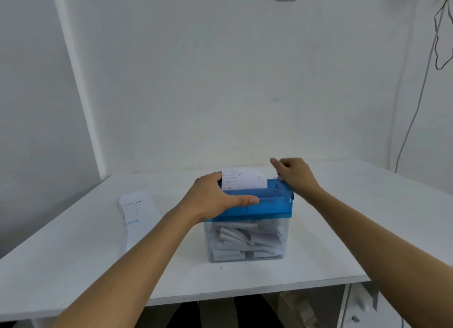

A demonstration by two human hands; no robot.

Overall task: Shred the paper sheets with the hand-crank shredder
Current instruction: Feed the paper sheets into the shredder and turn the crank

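Shreds [235, 239] fill the clear bin [282, 244] on the table [73, 266], nearest us; our left hand [215, 197] clasps the blue shredder [267, 205] above, thumb along its near face, steadying it; a sheet [242, 179] stands in the slot [273, 186]; far right, our right hand [294, 173] curls round the crank it hides.

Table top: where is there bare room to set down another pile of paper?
Widest bare patch: right of the shredder, toward the table edge. Also the front strip. Crowded: paper stack at left; left hand grips shredder, right hand its crank.
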